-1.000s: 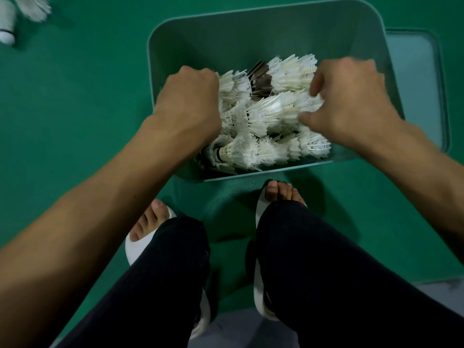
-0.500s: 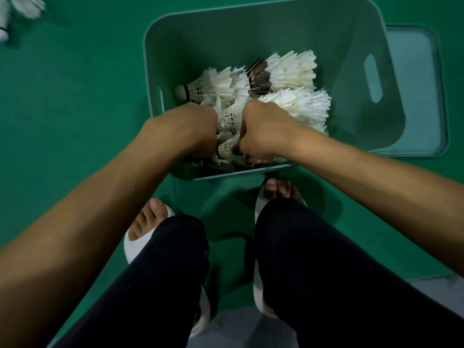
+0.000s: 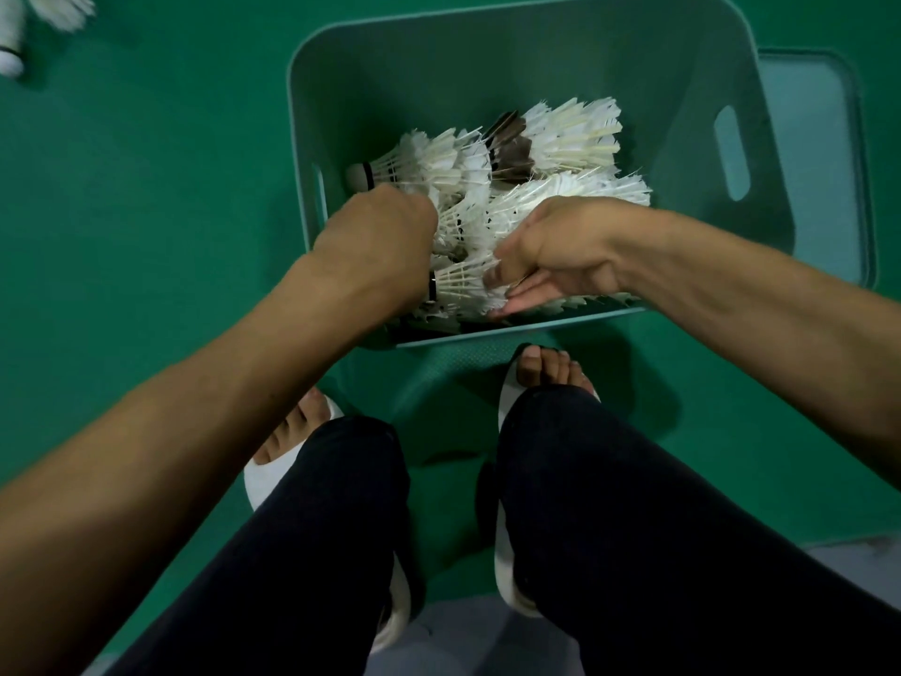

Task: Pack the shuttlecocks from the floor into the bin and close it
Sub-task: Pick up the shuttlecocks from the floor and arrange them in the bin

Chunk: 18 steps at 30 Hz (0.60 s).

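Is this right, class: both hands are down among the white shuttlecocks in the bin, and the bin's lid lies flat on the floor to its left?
Not quite. The head view shows the lid flat on the floor to the right of the bin, not the left. The rest stands: the left hand and right hand are both down among the white shuttlecocks in the bin.

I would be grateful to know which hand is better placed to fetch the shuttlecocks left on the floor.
Probably the left hand: the loose shuttlecocks lie far left of the bin, on its side. The right hand would have to cross over.
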### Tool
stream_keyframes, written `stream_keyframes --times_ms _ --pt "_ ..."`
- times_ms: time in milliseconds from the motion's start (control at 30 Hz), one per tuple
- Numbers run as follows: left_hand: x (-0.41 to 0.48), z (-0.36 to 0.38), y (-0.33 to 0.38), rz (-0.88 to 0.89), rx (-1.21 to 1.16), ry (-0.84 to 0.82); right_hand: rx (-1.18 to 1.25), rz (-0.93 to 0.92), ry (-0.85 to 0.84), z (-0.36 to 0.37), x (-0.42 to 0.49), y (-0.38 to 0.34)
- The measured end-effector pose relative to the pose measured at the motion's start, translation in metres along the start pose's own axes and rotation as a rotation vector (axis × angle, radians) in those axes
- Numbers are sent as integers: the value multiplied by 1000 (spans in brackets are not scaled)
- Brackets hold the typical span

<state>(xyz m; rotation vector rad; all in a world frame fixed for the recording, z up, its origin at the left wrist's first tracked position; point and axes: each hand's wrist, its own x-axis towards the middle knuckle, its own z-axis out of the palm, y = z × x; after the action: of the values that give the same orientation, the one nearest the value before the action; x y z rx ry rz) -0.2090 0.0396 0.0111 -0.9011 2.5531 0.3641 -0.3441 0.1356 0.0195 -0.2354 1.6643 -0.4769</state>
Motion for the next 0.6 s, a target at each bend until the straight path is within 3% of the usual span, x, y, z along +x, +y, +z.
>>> stream_keyframes --times_ms 133,300,600 --pt "0 2 4 -36 73 -44 -86 -51 68 4 6 0" --pt "4 1 5 104 157 -21 -168 -170 134 18 9 2" --pt "-2 -7 -1 190 102 48 -71 -84 72 5 9 4"
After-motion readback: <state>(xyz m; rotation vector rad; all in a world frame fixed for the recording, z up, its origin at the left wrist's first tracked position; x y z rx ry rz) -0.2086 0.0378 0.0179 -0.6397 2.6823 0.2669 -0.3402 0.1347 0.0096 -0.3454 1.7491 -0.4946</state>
